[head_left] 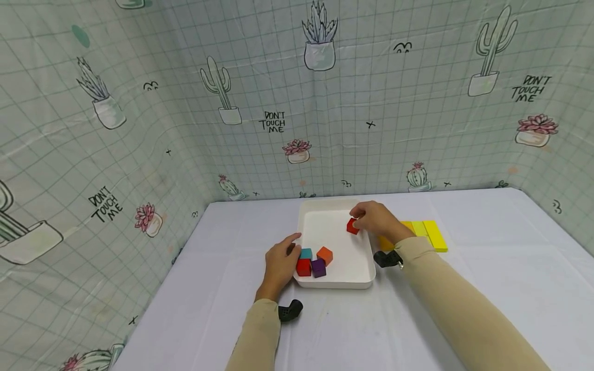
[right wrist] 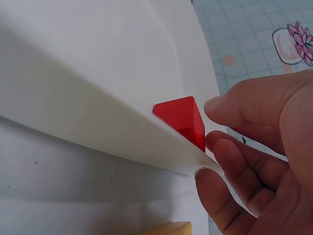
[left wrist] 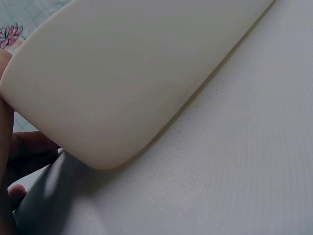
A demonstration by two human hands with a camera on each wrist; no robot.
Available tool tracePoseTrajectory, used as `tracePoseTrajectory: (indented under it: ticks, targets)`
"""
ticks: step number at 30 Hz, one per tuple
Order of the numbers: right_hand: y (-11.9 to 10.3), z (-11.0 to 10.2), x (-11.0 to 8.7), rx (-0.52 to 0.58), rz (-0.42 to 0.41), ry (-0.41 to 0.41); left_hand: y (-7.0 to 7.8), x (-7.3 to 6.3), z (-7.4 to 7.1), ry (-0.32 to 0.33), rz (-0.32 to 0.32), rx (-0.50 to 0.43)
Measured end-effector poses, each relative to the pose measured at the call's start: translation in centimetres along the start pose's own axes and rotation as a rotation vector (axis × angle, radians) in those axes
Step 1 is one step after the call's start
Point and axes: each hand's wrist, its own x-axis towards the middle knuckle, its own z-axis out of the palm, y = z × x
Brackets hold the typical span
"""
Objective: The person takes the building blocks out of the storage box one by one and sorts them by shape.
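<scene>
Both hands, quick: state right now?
Left hand: open, at the left rim of the white tray.
Right hand: open, beside the far red cube, not gripping it.

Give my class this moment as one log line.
left hand: at left rim of white tray; right hand: at red cube by right wall; near left in tray: blue, red, orange, purple cubes; right of tray: yellow blocks

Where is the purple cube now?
In the head view, the purple cube lies inside the white tray toward its near left corner, right of a red cube and in front of an orange cube.
</scene>
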Motion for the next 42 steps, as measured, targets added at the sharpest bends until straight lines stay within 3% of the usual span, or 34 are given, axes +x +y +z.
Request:
tracePoseTrajectory:
  ticks: [25, 33, 42]
  targets:
    - [-0.5, 0.4, 0.4, -0.149, 0.007, 0.006, -0.2, 0.1, 0.0, -0.002, -0.013, -0.014]
    - [-0.7, 0.5, 0.6, -0.099, 0.007, 0.001, 0.0, 0.1, 0.1, 0.003, -0.007, -0.019]
    - [-1.1, -0.2, -0.1, 0.076, -0.075, 0.052, 0.1, 0.0, 0.1, 0.004, -0.014, -0.019]
